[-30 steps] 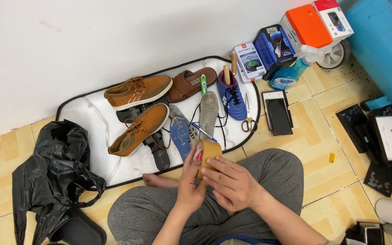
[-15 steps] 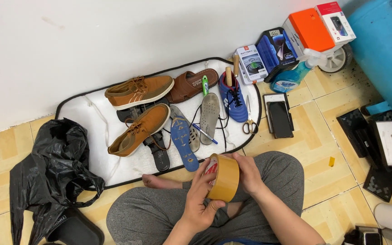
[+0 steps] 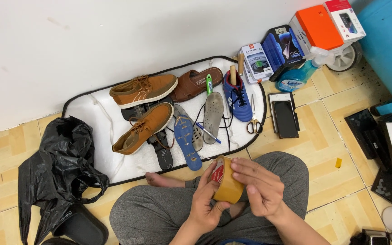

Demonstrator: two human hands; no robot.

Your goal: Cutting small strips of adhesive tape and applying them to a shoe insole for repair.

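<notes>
I sit cross-legged in grey trousers and hold a roll of tan packing tape (image 3: 224,183) over my lap. My left hand (image 3: 205,204) grips the roll from below and from the side. My right hand (image 3: 260,188) rests its fingers on the roll's outer face. Just beyond my knees lies a white mat (image 3: 96,115) with a black rim. On it are two tan shoes (image 3: 144,88) (image 3: 144,128), a brown slipper (image 3: 196,84), a blue shoe (image 3: 237,95), a blue insole (image 3: 187,140), a grey insole (image 3: 213,115) and scissors (image 3: 253,123).
A black plastic bag (image 3: 53,168) and a black sandal (image 3: 75,224) lie at my left. A black phone on a tray (image 3: 286,119), several small boxes (image 3: 268,54), an orange box (image 3: 318,27), a blue spray bottle (image 3: 296,79) and a blue barrel (image 3: 389,41) stand at the right. Black cases (image 3: 386,145) lie far right.
The tape roll has turned in my hands from edge-on to showing its side. My right hand moved from its top to its outer face.
</notes>
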